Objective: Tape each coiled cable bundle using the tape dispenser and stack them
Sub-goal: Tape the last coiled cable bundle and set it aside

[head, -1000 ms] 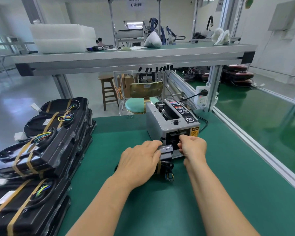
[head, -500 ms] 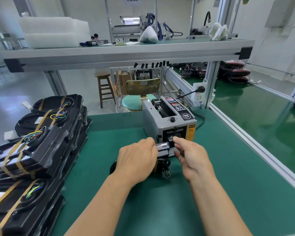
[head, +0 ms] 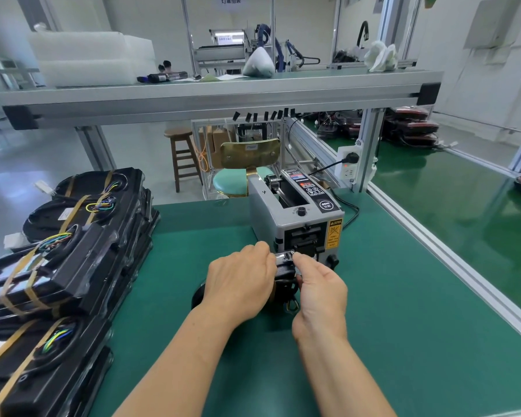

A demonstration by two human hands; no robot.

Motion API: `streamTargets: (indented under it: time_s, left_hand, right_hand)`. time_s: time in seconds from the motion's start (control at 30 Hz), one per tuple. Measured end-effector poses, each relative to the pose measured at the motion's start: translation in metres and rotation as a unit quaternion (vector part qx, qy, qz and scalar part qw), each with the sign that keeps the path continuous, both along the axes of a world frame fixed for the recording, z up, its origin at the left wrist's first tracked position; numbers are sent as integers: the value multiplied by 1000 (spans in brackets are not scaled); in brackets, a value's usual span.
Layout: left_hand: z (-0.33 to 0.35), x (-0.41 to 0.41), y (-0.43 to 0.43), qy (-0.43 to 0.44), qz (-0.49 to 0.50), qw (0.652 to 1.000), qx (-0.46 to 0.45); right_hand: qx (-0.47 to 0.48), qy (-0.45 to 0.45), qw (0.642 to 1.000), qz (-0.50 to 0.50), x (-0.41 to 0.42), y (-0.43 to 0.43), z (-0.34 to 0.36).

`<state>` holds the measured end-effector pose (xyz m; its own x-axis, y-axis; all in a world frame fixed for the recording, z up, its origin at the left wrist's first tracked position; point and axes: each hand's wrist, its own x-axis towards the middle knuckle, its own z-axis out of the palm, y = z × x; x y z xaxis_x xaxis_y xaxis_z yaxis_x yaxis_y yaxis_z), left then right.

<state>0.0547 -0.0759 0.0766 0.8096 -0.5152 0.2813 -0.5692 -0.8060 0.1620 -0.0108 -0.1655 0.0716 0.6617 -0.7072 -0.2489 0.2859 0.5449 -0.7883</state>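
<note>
A black coiled cable bundle [head: 285, 273] with a plastic-wrapped black box lies on the green mat just in front of the grey tape dispenser [head: 298, 218]. My left hand [head: 241, 284] grips the bundle from the left and covers most of it. My right hand [head: 319, 284] pinches something small at the bundle's top right edge, close to the dispenser's outlet; a strip of tape there is too small to make out. Stacks of taped bundles [head: 63, 236] with tan tape bands stand at the left.
An aluminium frame shelf [head: 217, 94] spans overhead behind the dispenser. The dispenser's power cord [head: 351, 212] runs to a socket on a post at the right. An aluminium rail [head: 451, 254] borders the mat at the right. A stool and a chair stand beyond the table.
My right hand has drawn back from the dispenser's outlet and turned down onto the bundle's top edge. My left hand stays on the bundle.
</note>
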Motion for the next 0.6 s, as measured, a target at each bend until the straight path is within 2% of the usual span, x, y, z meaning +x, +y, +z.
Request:
streamTargets:
  time_s: [0.6]
  left_hand:
    - [-3,3,-3,-3,3,1000,2]
  right_hand:
    - [6,-4,1000,-21,6,9,-6]
